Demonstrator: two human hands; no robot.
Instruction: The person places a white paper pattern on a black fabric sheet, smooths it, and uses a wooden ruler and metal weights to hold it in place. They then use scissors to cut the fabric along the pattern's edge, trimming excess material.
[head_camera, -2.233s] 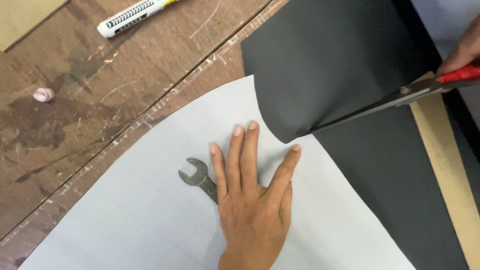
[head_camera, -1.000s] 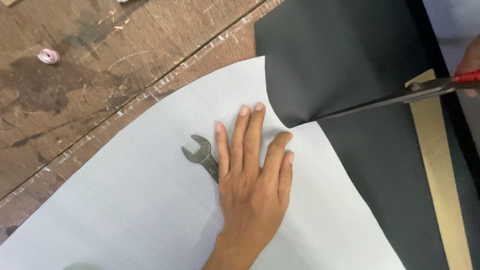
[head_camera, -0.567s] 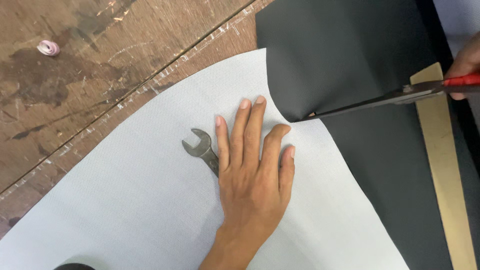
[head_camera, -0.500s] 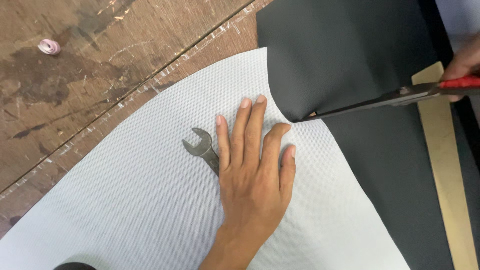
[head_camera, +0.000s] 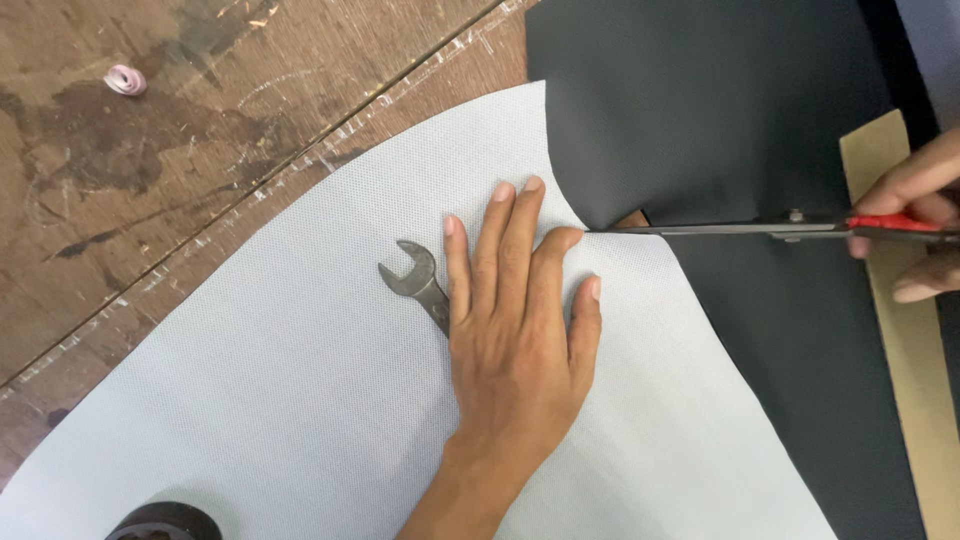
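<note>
- The worn brown wooden table (head_camera: 150, 180) carries everything, a small pink tape scrap (head_camera: 125, 79) near its far-left part.
- The pale grey textured fabric sheet (head_camera: 300, 400) lies flat across it; a dark charcoal sheet (head_camera: 700, 100) lies at its right edge, beside a tan cardboard strip (head_camera: 900, 360).
- The left hand (head_camera: 515, 330) presses flat on the grey sheet, fingers spread and released, partly covering a steel open-end wrench (head_camera: 412, 280).
- The right hand (head_camera: 915, 225) is clenched around the red-handled scissors (head_camera: 740, 229), blade tips at the seam just beside the left fingertips.
- Judgement: keep firm downward pressure, fingertips clear of the blades, and make long, level strokes.
</note>
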